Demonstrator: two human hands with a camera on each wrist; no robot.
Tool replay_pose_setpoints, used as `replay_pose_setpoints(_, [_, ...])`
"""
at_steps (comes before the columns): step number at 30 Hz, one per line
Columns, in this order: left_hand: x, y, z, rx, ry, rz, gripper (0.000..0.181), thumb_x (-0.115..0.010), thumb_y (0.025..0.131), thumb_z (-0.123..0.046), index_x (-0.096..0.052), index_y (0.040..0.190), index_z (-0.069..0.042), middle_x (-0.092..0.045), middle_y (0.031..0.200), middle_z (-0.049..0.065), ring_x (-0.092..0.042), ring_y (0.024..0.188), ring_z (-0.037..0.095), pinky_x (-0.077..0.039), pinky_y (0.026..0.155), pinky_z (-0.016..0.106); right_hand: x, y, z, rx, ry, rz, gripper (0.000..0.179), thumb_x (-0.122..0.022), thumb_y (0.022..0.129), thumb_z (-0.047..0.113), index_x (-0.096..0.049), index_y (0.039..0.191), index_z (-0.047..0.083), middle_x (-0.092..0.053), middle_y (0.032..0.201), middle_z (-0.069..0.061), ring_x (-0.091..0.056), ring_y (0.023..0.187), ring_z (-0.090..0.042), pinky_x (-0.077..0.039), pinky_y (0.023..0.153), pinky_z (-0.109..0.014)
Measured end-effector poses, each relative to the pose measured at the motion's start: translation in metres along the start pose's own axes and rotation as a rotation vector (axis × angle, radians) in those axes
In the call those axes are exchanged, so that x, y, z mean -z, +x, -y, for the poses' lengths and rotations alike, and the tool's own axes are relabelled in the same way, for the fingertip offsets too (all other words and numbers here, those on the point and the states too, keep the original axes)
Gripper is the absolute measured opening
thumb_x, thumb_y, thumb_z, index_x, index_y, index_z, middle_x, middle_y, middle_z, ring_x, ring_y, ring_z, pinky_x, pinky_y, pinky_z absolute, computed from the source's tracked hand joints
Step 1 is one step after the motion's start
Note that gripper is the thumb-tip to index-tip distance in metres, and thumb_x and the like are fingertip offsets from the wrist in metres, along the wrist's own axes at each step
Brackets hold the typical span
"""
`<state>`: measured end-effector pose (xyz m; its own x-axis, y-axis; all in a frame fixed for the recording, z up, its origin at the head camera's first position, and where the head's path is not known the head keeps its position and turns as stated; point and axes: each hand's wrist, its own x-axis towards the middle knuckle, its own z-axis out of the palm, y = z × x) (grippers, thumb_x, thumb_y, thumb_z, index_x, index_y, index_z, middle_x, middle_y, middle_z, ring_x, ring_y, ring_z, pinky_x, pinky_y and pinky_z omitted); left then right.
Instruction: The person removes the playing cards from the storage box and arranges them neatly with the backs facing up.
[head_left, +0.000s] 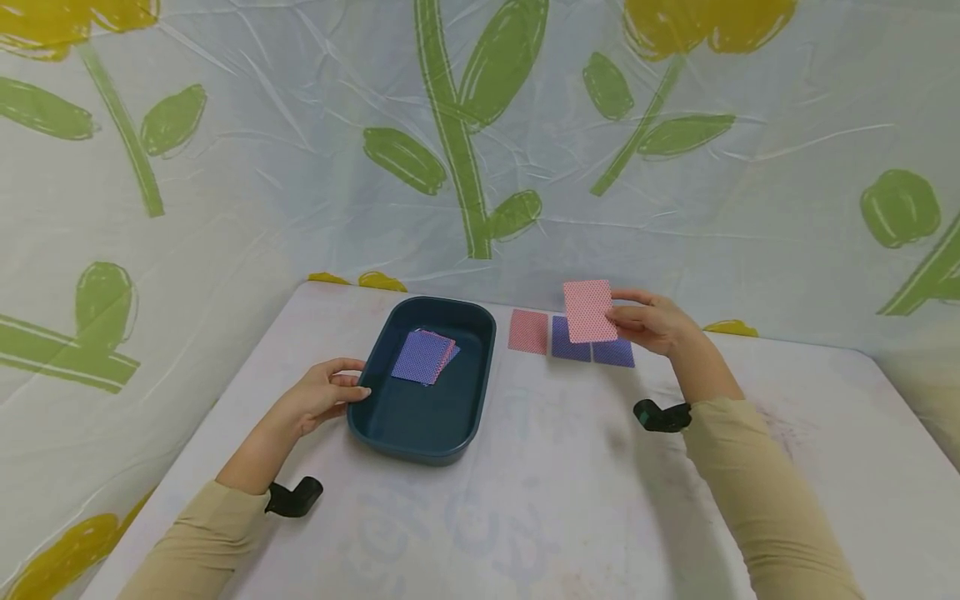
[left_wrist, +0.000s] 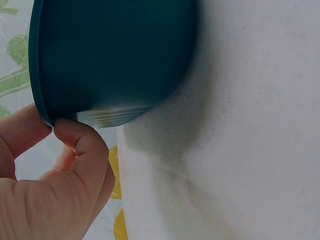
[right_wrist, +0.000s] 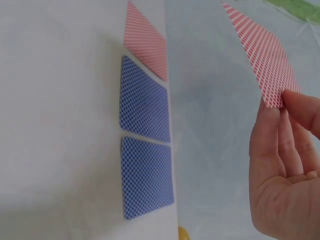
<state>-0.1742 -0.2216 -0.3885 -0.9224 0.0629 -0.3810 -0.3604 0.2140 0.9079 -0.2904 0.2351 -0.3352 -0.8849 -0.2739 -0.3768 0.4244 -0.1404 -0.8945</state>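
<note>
My right hand [head_left: 651, 323] pinches a red-backed playing card [head_left: 588, 311] by its edge, held up above the table. Below it lie two blue-backed playing cards [right_wrist: 145, 100] side by side, and a red-backed card [head_left: 528, 332] is just left of them, all face down in a row. On the left, my left hand [head_left: 324, 393] grips the rim of a dark teal tray [head_left: 420, 429], thumb and finger pinching its wall in the left wrist view. Inside the tray rests a small loose pile of cards [head_left: 422, 357], a blue-backed one on top with red showing beneath.
The white table [head_left: 555, 500] ends at the back just behind the row of cards. Beyond it hangs a pale sheet [head_left: 300, 167] printed with green leaves and yellow flowers. Each wrist wears a black camera mount [head_left: 294, 497].
</note>
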Motion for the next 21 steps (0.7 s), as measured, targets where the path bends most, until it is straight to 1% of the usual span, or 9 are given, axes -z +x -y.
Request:
replay_pose_setpoints(2, [0.0,0.0,0.0,0.0,0.0,0.001,0.056,-0.064,0.087,-0.004,-0.037,0.136,0.002,-0.049,0.094,0.007,-0.051,0.083,0.015,-0.046,0.07,0.026,0.005,-0.002,0.001,0.002,0.024,-0.002,0.026,-0.055,0.088,-0.007,-0.065,0.092,0.016,-0.064,0.083,-0.005,-0.063,0.077,-0.013,-0.051,0.07,-0.024])
replay_pose_setpoints(7, [0.0,0.0,0.0,0.0,0.002,-0.003,0.056,-0.064,0.087,-0.004,-0.037,0.136,0.002,-0.049,0.095,0.008,-0.051,0.083,0.016,-0.046,0.071,0.026,0.015,-0.006,0.003,0.004,0.065,-0.005,0.029,-0.053,0.089,-0.008,-0.069,0.086,0.016,-0.064,0.084,-0.006,-0.063,0.077,-0.015,-0.051,0.071,-0.026])
replay_pose_setpoints(11, [0.0,-0.001,0.0,0.0,-0.001,0.001,0.057,-0.064,0.086,-0.004,-0.038,0.136,0.002,-0.049,0.095,0.008,-0.051,0.083,0.016,-0.046,0.071,0.026,0.024,-0.009,0.003,-0.002,0.049,-0.026,0.031,-0.053,0.089,-0.006,-0.07,0.085,0.018,-0.064,0.084,-0.005,-0.063,0.078,-0.014,-0.051,0.072,-0.026])
replay_pose_setpoints(21, [0.0,-0.001,-0.002,0.006,0.001,0.0,0.056,-0.064,0.087,-0.005,-0.037,0.136,0.002,-0.049,0.095,0.008,-0.051,0.082,0.016,-0.045,0.07,0.026,0.049,-0.015,-0.001,-0.026,0.021,-0.042,0.033,-0.053,0.09,-0.006,-0.071,0.083,0.021,-0.064,0.083,-0.004,-0.064,0.077,-0.014,-0.051,0.071,-0.025])
